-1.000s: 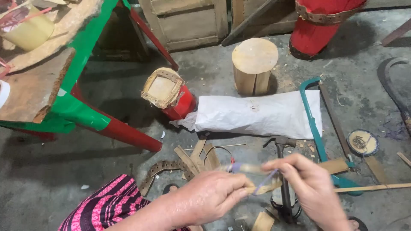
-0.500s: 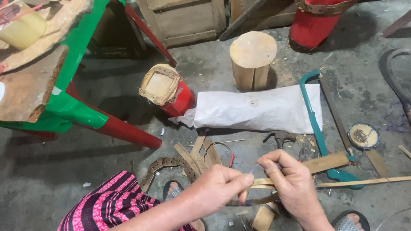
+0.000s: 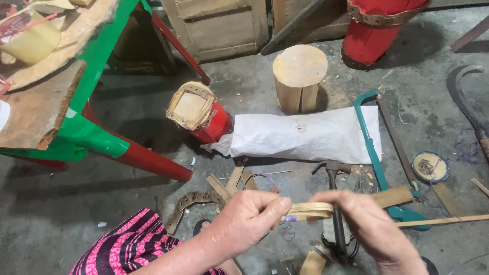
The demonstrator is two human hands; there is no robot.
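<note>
The left hand (image 3: pixel 249 219) and right hand (image 3: pixel 369 229) are both closed in a pinch on a thin, pale bamboo strip (image 3: pixel 310 210), bent into a flat loop and held level between them above the floor. Just below and between the hands a hammer (image 3: pixel 333 203) lies on the concrete, its head pointing away. Beyond the right hand a teal-framed hacksaw (image 3: pixel 374 153) rests beside a white sack (image 3: pixel 305 135). Beyond the sack stands a short wooden block (image 3: pixel 299 76), and to its left a small red drum (image 3: pixel 198 112) lies tipped. Short wood offcuts (image 3: pixel 229 183) lie scattered just beyond the left hand.
</note>
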